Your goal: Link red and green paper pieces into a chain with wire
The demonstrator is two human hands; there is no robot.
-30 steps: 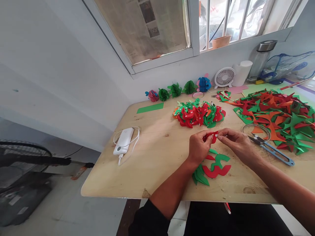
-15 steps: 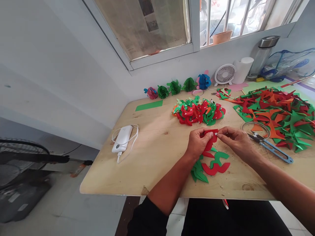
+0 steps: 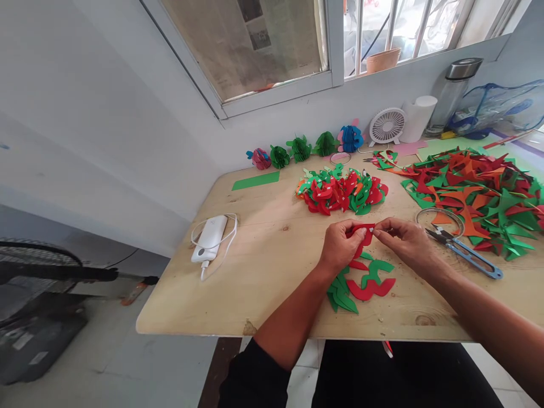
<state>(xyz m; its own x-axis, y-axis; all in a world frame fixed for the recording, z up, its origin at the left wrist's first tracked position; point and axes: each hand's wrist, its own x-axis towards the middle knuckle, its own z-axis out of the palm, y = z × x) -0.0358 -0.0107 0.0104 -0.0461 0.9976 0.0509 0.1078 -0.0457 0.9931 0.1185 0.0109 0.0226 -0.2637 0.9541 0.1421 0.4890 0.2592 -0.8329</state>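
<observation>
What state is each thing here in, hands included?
Left hand: closed on red paper.
Right hand: fingertips together at the paper's edge.
Snips: lying down, out of hand.
Power bank: lying flat, plug in.
Fan: upright; can't tell whether it's running.
Bottle: upright, lid on.
Green strip: lying flat.
Paper balls: fanned open, in a row.

No text can be read: the print on the far window paper [image 3: 238, 51], the pale labels on the near-left dark box [image 3: 51, 334] and the mark on the far-right bag [image 3: 493, 107] are illegible.
</observation>
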